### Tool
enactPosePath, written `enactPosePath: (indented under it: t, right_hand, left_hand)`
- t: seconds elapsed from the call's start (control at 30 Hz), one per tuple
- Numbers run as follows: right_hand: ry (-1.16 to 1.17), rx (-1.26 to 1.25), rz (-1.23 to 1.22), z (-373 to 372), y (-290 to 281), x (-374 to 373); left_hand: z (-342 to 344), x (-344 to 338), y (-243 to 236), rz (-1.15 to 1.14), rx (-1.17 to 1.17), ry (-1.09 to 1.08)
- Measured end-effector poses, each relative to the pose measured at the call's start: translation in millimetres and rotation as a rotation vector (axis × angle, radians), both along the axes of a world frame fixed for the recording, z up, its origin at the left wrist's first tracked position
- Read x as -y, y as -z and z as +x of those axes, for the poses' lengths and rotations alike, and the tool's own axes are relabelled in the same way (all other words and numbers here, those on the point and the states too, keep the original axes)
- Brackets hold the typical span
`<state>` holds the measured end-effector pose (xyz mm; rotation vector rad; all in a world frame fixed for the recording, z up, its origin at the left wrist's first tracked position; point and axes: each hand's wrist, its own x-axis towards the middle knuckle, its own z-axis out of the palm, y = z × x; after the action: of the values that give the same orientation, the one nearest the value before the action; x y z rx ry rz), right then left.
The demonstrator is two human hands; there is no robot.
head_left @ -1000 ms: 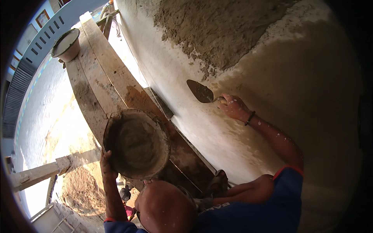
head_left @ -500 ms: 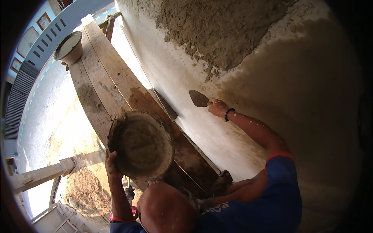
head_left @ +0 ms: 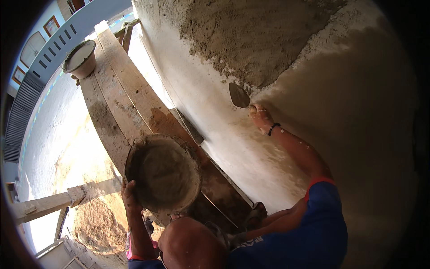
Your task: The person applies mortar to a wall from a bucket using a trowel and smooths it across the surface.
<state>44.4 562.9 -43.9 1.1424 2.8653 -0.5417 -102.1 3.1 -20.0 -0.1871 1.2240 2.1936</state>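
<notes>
My right hand (head_left: 261,119) is closed round the handle of a pointed trowel (head_left: 239,95). The blade is beside the lower edge of a rough patch of wet mortar (head_left: 251,45) on the pale wall; whether it touches the wall I cannot tell. My left hand (head_left: 130,197) grips the left rim of a round, mortar-crusted basin (head_left: 191,163), its thumb and fingers at the edge. Grey mortar coats the inside of the basin, which is over the wooden planks (head_left: 112,67). Whether the planks bear its weight cannot be seen.
At the planks' far end stands a second basin (head_left: 83,71) of grey mix. A timber beam (head_left: 49,207) crosses at left, above a sand heap (head_left: 96,224) on the ground. Gaps run between the planks. Someone in pink (head_left: 154,246) is partly visible below.
My right hand and the trowel have moved up the wall toward the mortar patch, and the blade has tilted more upright. My left hand and the basin have barely shifted.
</notes>
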Motion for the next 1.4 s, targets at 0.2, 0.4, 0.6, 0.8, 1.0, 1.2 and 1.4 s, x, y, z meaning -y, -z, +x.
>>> enactPosePath:
  t: [0.2,0.4,0.6,0.8,1.0,1.2,1.4]
  right_hand:
    - [0.056,-0.225,-0.262,27.1,-54.2,-8.7]
    - [-0.096,-0.406,0.158,31.7,-94.0,1.6]
    - [-0.049,-0.381,0.126,27.7,-165.6,7.5]
    - [-0.142,-0.432,0.365,42.4,-220.9,4.6]
    - [-0.085,-0.249,0.493,45.4,-327.7,51.3]
    - [-0.554,-0.235,0.321,14.3,-421.4,122.0]
    - [-0.91,-0.412,0.056,21.4,-479.0,170.2]
  left_hand:
    - [-2.4,-2.1,3.0,0.027,0.027,-0.006]
    - [-2.7,1.9,6.5,0.011,-0.011,0.0]
    - [-3.3,8.1,16.9,-0.03,0.006,-0.02]
    - [-1.6,5.2,11.0,-0.065,-0.027,-0.007]
    - [4.3,-12.6,-7.7,-0.027,-0.071,0.031]
    - [4.3,14.7,-30.3,-0.046,-0.148,0.01]
    - [-4.1,-5.5,5.4,0.007,-0.092,0.066]
